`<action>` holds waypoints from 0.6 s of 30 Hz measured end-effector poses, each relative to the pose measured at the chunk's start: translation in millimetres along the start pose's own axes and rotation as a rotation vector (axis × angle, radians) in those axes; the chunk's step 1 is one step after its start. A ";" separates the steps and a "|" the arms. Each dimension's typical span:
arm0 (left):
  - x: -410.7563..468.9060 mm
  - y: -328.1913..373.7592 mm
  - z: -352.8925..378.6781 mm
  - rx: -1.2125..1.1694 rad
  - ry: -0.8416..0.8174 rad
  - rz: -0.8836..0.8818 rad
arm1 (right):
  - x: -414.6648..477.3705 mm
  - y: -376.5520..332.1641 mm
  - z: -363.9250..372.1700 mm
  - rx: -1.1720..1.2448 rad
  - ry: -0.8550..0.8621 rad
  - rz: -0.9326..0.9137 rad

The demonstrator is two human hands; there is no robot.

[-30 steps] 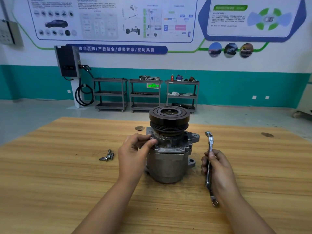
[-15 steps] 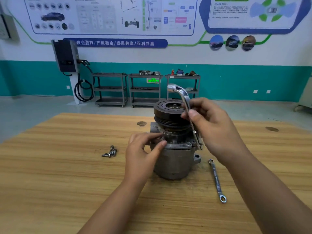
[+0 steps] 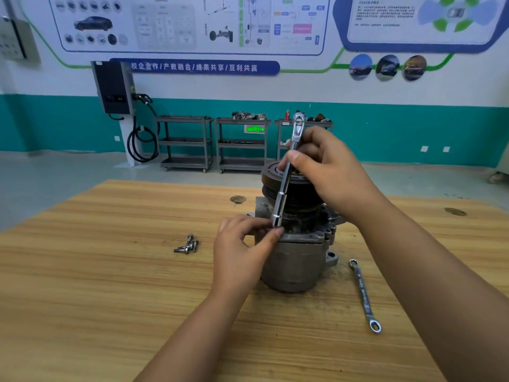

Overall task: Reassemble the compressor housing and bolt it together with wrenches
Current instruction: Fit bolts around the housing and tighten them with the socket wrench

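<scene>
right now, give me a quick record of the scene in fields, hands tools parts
right hand: holds socket wrench by its shaft, tilted near upright
left hand: pinches the wrench's socket end at the compressor flange
compressor: stands on table, pulley on top
loose bolts: small pile on table, left of compressor
ring spanner: flat on table, right of compressor, untouched

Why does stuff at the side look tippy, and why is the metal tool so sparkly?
Head view: the wide lens makes the wall charger lean; the poster print is too soft to read; the socket wrench in the right hand glints under even light; shadows on the table are faint.
</scene>
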State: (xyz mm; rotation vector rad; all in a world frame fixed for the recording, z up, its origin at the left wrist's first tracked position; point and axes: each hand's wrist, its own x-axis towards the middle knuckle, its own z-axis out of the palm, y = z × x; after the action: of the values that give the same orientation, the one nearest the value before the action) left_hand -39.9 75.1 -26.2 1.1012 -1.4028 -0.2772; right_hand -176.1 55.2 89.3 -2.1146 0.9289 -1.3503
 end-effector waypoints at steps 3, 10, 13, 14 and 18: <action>-0.2 -0.2 0.2 -0.001 -0.002 -0.002 | -0.8 0.1 -1.2 -0.014 -0.026 -0.014; -1.3 0.4 -0.3 -0.002 -0.004 0.011 | -2.8 -1.7 -0.1 -0.038 -0.076 -0.052; -1.7 0.2 -0.6 -0.006 -0.004 0.017 | -3.7 -2.4 0.1 -0.049 -0.085 -0.051; -1.7 0.0 -0.7 -0.006 -0.006 0.019 | -3.8 -2.2 -0.4 -0.050 -0.081 -0.046; -2.4 1.1 -2.5 0.009 -0.022 0.019 | -2.6 -0.4 -2.4 -0.034 -0.061 -0.021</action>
State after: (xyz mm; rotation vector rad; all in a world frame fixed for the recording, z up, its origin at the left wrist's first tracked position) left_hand -38.8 78.6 -26.4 1.0948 -1.4349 -0.2703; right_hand -179.0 57.3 89.0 -2.1837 0.9136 -1.2818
